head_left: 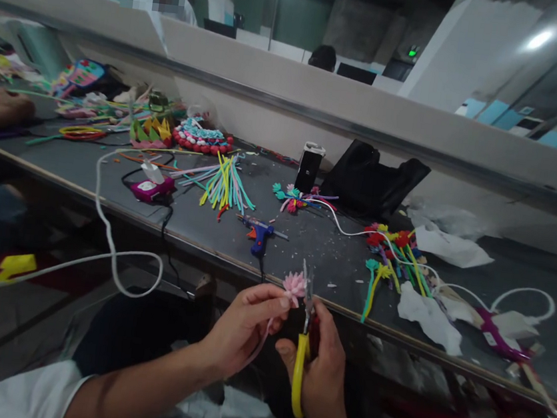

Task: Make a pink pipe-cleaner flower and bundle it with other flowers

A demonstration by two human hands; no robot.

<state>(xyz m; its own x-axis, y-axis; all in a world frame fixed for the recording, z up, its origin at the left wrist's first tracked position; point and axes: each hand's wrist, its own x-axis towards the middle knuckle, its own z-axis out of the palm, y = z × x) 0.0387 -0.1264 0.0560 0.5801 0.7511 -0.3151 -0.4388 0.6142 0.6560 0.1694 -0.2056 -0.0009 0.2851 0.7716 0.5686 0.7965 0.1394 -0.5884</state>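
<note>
Fingers (275, 300) of the left hand (244, 329) pinch a small pink flower (294, 286) just under its petals, its pale stem running down behind the palm, in front of the near edge of the grey table (304, 245). The right hand (323, 368) is clenched around the yellow handles of a pair of pliers (302, 346), whose metal tips stand right beside the flower; whether they touch it cannot be told. No writing or brand can be read anywhere: the small dark box (308, 167) standing on the table has markings too blurred to make out. Just beyond the hands lies a blue glue gun (260, 232), with a fan of coloured pipe cleaners (225, 186) to its left. A white cable (109, 237) loops off the table edge on the left. A black bag (375, 180) sits against the back wall, with crumpled white paper (448, 245) to its right. Another person's hand (3, 107) rests at the far left.
</note>
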